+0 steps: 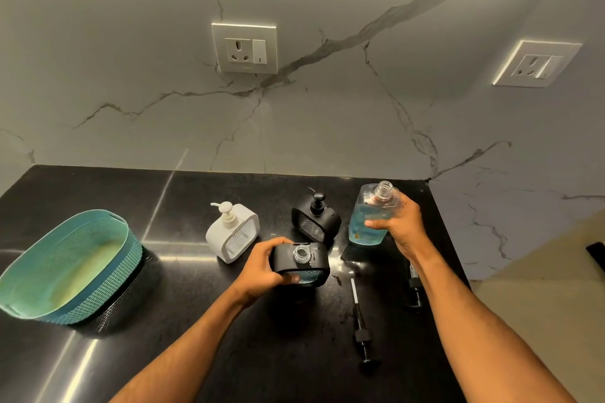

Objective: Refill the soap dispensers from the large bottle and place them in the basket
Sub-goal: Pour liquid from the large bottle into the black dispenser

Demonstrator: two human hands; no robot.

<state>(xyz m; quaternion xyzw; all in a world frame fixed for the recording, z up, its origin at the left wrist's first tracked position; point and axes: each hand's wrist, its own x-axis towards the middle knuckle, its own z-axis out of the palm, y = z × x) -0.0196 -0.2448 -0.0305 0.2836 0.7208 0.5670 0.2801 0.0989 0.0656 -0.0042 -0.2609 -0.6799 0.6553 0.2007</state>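
My left hand [262, 267] grips a black soap dispenser [306, 260] with its pump off and its clear neck open; blue liquid shows at its bottom. My right hand [401, 226] holds the large clear bottle [370, 216], uncapped, upright, partly full of blue soap, to the right of the open dispenser. A black pump [360, 327] lies flat on the counter in front. A second pump [414, 286] lies partly hidden under my right forearm. A white dispenser [234, 232] and another black dispenser [316, 217] stand behind with pumps on. The teal basket [108, 271] sits at the left with nothing in it.
The black stone counter [163, 206] ends at a marble wall behind and at an edge on the right, past my right arm. Two wall sockets [245, 49] [537, 64] are set in the wall. Small drips mark the counter near the open dispenser.
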